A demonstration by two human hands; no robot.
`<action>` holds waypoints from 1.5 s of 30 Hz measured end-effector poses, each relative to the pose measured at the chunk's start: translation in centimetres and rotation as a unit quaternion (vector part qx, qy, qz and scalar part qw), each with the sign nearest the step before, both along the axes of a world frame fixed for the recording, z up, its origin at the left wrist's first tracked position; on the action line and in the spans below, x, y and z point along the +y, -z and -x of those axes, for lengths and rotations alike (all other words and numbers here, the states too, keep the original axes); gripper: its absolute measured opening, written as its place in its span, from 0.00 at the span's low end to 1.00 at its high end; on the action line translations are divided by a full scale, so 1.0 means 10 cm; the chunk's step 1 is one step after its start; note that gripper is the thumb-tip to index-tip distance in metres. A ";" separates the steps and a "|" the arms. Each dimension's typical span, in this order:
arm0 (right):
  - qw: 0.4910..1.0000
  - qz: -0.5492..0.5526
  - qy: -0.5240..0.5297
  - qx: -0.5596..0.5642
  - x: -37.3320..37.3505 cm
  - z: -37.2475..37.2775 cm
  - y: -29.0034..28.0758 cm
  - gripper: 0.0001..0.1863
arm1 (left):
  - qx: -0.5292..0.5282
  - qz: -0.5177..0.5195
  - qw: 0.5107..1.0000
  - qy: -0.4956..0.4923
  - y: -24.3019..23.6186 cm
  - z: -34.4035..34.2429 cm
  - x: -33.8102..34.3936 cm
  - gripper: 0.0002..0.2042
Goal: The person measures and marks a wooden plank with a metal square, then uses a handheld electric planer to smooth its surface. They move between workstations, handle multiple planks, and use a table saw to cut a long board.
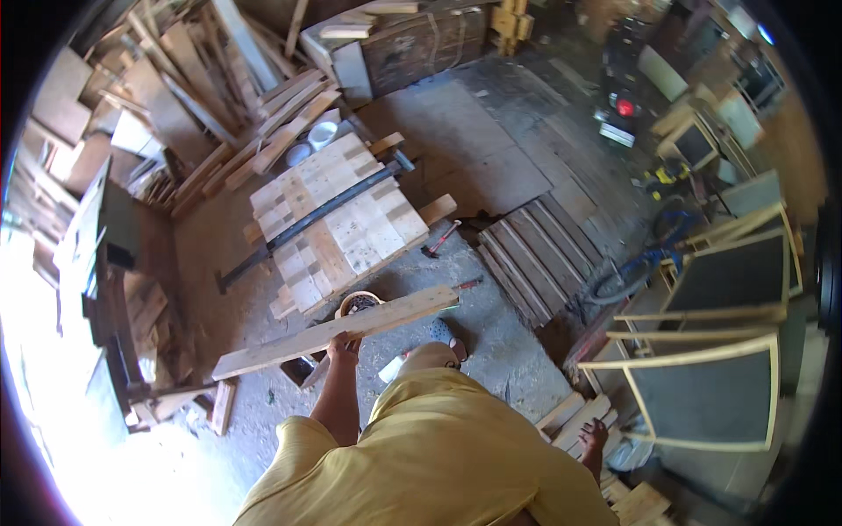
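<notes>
My left hand (343, 347) grips a long wooden board (303, 346) from below, near its middle. The board slants up to the right in front of my body. Low on the right, my right hand (594, 436) hangs beside a stack of boards (574, 422), its fingers apart with nothing in them. Beyond the held board lies a panel of joined wood blocks (373, 223), resting on wooden beams. A long metal bar clamp (307, 221) runs across it. Partly behind the board stands a round tub (358, 301) with dark contents.
A red-handled hammer (441, 238) lies right of the panel. Farther right are wooden slatted steps (537, 261), a blue bicycle (636, 267) and framed dark panels (709, 390). Lumber (189, 79) leans at the far left, near white buckets (323, 134). Wooden offcuts lie at lower right.
</notes>
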State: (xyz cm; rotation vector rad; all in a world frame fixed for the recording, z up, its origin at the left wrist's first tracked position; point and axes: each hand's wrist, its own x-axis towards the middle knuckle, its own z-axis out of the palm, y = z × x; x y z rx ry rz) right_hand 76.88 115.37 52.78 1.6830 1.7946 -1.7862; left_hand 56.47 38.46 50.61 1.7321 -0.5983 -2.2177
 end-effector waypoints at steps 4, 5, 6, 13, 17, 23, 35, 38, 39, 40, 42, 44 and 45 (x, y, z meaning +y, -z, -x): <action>0.954 0.045 -0.242 -0.172 -0.49 1.31 0.25 0.20 | -0.020 0.003 0.993 -0.120 0.07 -0.13 0.05 0.19; 0.941 0.053 -0.286 -0.173 -0.54 1.65 0.34 0.21 | 0.010 0.019 0.993 -0.118 0.09 -0.21 0.07 0.18; 0.927 0.060 -0.328 -0.170 -0.55 2.03 0.43 0.21 | 0.043 0.034 0.992 -0.114 0.11 -0.27 0.08 0.18; 0.822 0.022 -0.543 -0.171 -0.79 4.96 0.97 0.16 | 0.012 0.068 0.961 -0.270 -0.17 -0.62 0.77 0.17; 0.674 -0.086 -0.707 -0.197 -1.58 6.61 1.56 0.22 | -0.016 0.062 0.931 -0.360 -0.21 -0.60 1.55 0.12; 0.440 -0.194 -0.874 -0.063 -2.76 7.54 3.28 0.28 | -0.074 0.019 0.877 -0.474 0.05 -0.01 2.49 0.12; 0.120 -0.464 -0.864 0.151 -5.23 7.79 6.29 0.20 | -0.116 -0.024 0.851 -0.511 1.18 0.59 2.92 0.16; 0.190 -0.454 -0.864 0.106 -5.02 8.26 6.99 0.19 | -0.118 -0.036 0.833 -0.539 1.48 0.34 2.97 0.18; 0.090 -0.467 -0.874 0.101 -5.30 7.67 6.84 0.20 | -0.146 -0.024 0.828 -0.540 1.36 0.24 2.98 0.19; 0.045 -0.468 -0.874 0.125 -5.33 7.56 6.72 0.20 | -0.145 -0.033 0.831 -0.536 1.36 0.21 2.96 0.20; -0.014 -0.477 -0.867 0.144 -5.18 7.74 6.54 0.19 | -0.120 -0.022 0.826 -0.550 1.40 0.13 2.93 0.21; -0.005 -0.445 -0.890 0.101 -5.15 7.61 6.19 0.16 | -0.158 -0.021 0.826 -0.540 1.32 -0.04 2.95 0.22; 0.111 -0.395 -0.912 -0.012 -5.29 7.31 5.88 0.13 | -0.151 -0.007 0.818 -0.556 1.15 -0.15 3.00 0.22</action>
